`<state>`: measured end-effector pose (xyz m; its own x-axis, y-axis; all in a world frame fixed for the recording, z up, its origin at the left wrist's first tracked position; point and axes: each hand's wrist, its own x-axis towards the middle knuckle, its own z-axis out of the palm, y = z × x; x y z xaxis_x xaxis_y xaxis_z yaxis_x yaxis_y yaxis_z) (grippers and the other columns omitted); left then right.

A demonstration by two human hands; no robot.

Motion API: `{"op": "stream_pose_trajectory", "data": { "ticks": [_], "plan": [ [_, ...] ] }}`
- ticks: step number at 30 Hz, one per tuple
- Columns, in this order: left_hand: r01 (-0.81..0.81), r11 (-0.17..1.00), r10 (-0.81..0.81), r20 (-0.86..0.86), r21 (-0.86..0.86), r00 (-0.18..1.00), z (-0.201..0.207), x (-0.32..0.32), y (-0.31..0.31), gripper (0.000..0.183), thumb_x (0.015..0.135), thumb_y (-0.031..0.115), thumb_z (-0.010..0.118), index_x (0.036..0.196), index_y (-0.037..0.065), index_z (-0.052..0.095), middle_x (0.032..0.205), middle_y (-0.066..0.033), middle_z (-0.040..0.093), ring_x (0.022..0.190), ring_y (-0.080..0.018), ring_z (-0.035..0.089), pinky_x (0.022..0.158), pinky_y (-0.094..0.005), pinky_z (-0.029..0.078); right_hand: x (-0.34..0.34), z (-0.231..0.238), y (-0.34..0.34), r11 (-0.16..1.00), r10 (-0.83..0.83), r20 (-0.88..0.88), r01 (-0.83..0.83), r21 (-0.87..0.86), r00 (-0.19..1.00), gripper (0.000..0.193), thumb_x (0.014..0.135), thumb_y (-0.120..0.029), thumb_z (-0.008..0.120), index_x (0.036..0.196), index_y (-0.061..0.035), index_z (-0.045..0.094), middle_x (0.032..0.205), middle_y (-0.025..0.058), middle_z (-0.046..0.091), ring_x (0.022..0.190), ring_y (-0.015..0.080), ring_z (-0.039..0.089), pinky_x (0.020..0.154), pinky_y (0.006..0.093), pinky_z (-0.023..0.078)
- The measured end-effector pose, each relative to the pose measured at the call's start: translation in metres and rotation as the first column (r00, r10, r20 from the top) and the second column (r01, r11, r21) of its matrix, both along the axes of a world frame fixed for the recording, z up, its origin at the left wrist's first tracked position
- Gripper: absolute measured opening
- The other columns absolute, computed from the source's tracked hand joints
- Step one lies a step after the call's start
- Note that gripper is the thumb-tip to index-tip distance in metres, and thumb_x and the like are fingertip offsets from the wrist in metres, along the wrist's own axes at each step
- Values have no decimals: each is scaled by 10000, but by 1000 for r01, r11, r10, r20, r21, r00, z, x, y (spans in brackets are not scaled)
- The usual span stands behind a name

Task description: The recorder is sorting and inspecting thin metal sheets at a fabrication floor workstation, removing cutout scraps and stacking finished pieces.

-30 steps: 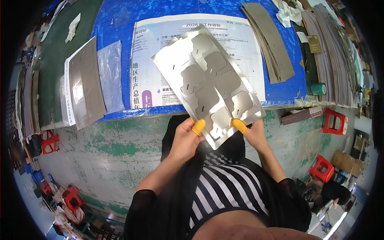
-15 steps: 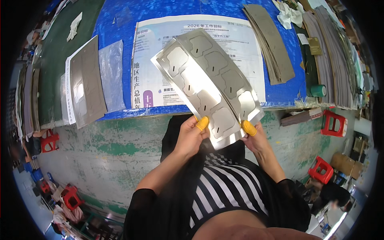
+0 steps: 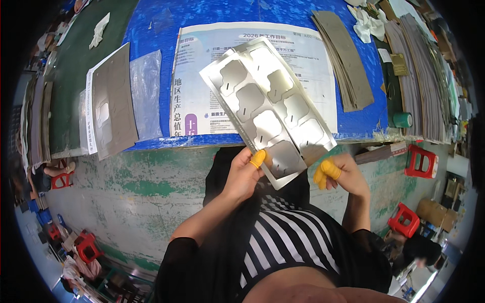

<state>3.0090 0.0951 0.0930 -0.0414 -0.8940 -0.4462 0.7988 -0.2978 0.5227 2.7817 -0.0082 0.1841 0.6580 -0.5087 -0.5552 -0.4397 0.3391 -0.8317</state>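
Note:
My left hand [image 3: 246,174] pinches the lower left edge of two thin, shiny metal sheets [image 3: 270,135], the thumb on top in a yellow finger cot. They appear to overlap side by side and are tilted over the table's front edge. Each carries a column of rounded panel outlines with short dark slots. My right hand [image 3: 343,174] is off the sheets, just right of their lower corner. Its fingers are curled together, with yellow cots on the thumb and at least one finger, and nothing shows in them. Beneath the sheets lies a newspaper [image 3: 202,96] on the blue tabletop [image 3: 166,15].
At the left lie a grey metal sheet [image 3: 115,121] and a clear plastic sheet [image 3: 146,96]. A stack of grey sheets [image 3: 346,65] lies right of the newspaper. Farther right are a green tape roll [image 3: 402,119] and more stacks [image 3: 424,76]. Red stools [image 3: 422,161] stand on the floor.
My right hand has let go of the sheets and moved right, its fingers curling. The sheets have tilted, so light reflects off them differently. My left hand keeps its hold.

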Motion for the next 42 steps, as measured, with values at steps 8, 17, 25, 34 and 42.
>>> {"op": "stream_pose_trajectory", "data": {
  "ticks": [8,17,25,34,42],
  "plan": [
    [36,997,-39,40,63,998,11,-10,-6,231,943,117,426,1143,22,491,1025,-56,571,900,-148,561,839,-323,470,109,-46,-35,793,-212,286,336,-508,934,245,847,-127,581,1043,18,605,649,42,594,506,100,508,477,246,412],
    [-3,998,9,86,-65,996,20,9,-11,353,951,77,370,1303,63,352,1220,-87,498,1092,-195,530,894,-330,459,108,4,-27,582,-22,-143,-104,-807,990,279,774,-64,617,1037,26,596,704,165,593,558,246,560,507,329,432],
    [-36,999,38,86,-29,996,17,7,-11,361,926,54,411,1282,39,353,1195,-91,509,1072,-207,547,897,-354,465,110,14,-15,481,102,-104,-141,-865,989,282,762,-80,632,1020,27,595,743,161,583,600,301,567,559,365,461],
    [-92,994,94,28,-59,995,29,4,-15,367,929,64,407,1292,61,356,1187,-81,525,1069,-186,549,882,-316,473,112,27,-19,637,155,-134,-202,-744,979,310,763,-109,657,1065,-64,606,731,117,562,545,230,542,524,299,439],
    [-23,996,26,39,-83,999,13,-1,-18,402,915,40,419,1311,42,347,1251,-91,481,1115,-179,511,927,-352,444,105,22,-19,571,11,-235,-199,-797,972,287,735,-77,666,1020,-56,631,768,126,580,589,275,573,516,322,448]
  ]
}}
